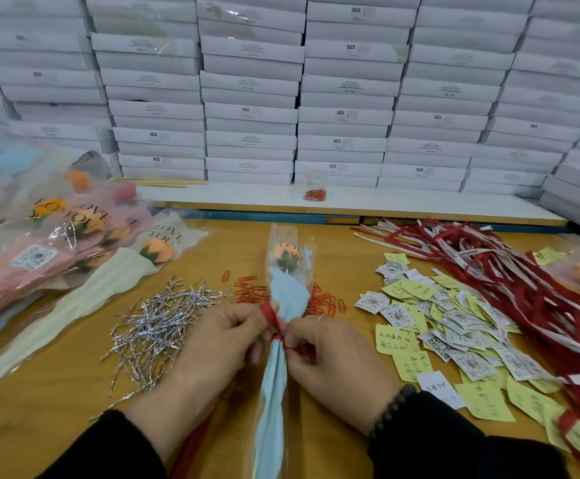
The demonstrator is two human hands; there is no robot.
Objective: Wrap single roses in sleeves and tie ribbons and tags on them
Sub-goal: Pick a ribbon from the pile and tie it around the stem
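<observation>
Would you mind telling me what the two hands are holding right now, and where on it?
Both hands pinch the red ribbon at the sleeve's gathered neck, below the rose: left hand on the left loop, right hand on the right end.

Both forearms, in black sleeves, reach forward and converge on the sleeved rose. The left hand sits just left of its gathered neck, fingers curled, pinching the red ribbon there. The right hand sits just right of the neck, fingertips pinching the ribbon; a dark bead bracelet circles its wrist.
</observation>
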